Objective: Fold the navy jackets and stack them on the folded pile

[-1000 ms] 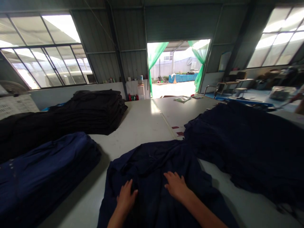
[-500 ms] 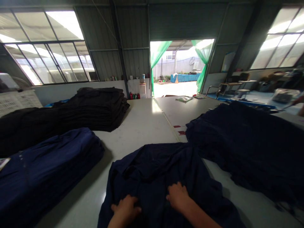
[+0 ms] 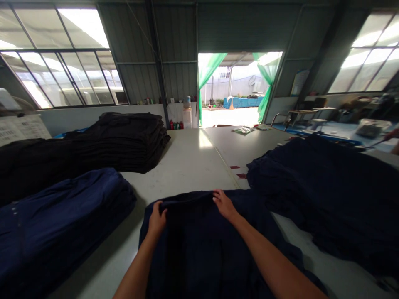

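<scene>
A dark navy garment point(image 3: 199, 245) lies spread in front of me on the pale table. Its far edge is between the fingers and thumb of my left hand point(image 3: 157, 219), near the garment's far left corner. Further right along that same edge, my right hand point(image 3: 223, 205) grips the cloth, its fingertips at the rim. The fabric stretches fairly flat between my arms, with a shadowed fold just below the far edge. What kind of garment it is cannot be made out.
On the left are a stack of blue garments point(image 3: 71, 211) and a stack of black garments point(image 3: 131, 141). A navy cloth pile point(image 3: 327, 187) covers the right side, close to the garment. Dark red pieces point(image 3: 241, 176) and flat packets point(image 3: 244, 130) lie farther along the table point(image 3: 190, 166).
Both hands have moved forward from the garment's middle to its far edge and hold it there. The crumpled upper part now lies smoother.
</scene>
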{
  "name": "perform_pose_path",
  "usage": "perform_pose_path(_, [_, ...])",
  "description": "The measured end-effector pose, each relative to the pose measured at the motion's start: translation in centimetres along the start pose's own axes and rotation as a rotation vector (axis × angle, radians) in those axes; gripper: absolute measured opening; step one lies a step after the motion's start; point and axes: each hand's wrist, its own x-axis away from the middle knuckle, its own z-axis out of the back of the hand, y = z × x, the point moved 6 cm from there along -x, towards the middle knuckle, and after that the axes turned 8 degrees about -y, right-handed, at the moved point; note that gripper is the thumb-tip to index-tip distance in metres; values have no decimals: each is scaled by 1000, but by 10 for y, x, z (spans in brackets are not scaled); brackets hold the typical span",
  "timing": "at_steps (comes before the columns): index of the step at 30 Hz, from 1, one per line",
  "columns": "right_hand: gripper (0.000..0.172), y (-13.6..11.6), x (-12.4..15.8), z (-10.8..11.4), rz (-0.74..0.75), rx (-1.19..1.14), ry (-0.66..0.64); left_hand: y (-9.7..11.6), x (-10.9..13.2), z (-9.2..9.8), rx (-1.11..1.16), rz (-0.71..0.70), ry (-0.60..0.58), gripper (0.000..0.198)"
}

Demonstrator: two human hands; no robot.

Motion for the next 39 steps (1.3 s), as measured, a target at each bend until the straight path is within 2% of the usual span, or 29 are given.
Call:
perform_pose_path(2, [64, -11, 2, 7, 122, -40, 54, 21, -4, 8, 34, -121, 71, 67])
perform_pose_path(3, [69, -15, 7, 4, 167, -52, 24, 31, -1, 8, 28, -177, 63, 73])
perform_pose_path(4, [70, -16, 14, -4, 179, -50, -42, 38, 5, 2, 7, -213, 18, 75])
perform_pose_path(6, [65, -9, 32, -32, 81, 4, -234, 41, 28, -24, -97, -194, -202, 69])
perform_pose_path(8, [62, 4, 57, -59, -64, 102, -325, 29, 66, -63, -211, -70, -487, 56])
perform_pose_path(9, [63, 8, 69, -71, -108, 144, -340, 21, 88, -81, -254, -15, -586, 58])
perform_pose_path(10, [64, 11, 80, -81, -136, 178, -342, 13, 108, -97, -286, 31, -637, 64])
perform_pose_path(12, [69, 12, 100, -97, -168, 227, -324, -3, 142, -122, -350, 119, -673, 70])
perform_pose_path(14, [75, 10, 116, -105, -206, 261, -312, -11, 158, -134, -393, 148, -574, 74])
perform_pose_path(16, [77, 9, 127, -111, -258, 293, -332, -13, 157, -133, -413, 127, -468, 70])
perform_pose_path(18, [76, 9, 135, -114, -296, 328, -377, -11, 146, -124, -413, 86, -415, 63])
perform_pose_path(22, [85, 11, 143, -121, -242, 332, -469, 0, 132, -91, -420, 91, -437, 60])
perform_pose_path(24, [89, 13, 145, -122, -197, 306, -487, 9, 142, -76, -468, 87, -422, 61])
perform_pose_path(26, [87, 15, 147, -123, -154, 284, -484, 15, 163, -69, -513, 82, -395, 61])
perform_pose_path(28, [83, 17, 149, -122, -107, 263, -472, 11, 188, -70, -526, 148, -396, 66])
perform_pose_path(32, [75, 22, 149, -126, -11, 246, -408, -16, 229, -82, -553, 366, -384, 78])
perform_pose_path(36, [69, 33, 145, -135, 83, 251, -274, -36, 239, -88, -539, 401, -316, 78])
perform_pose_path(39, [69, 40, 141, -139, 178, 240, -171, -46, 237, -85, -468, 436, -295, 83])
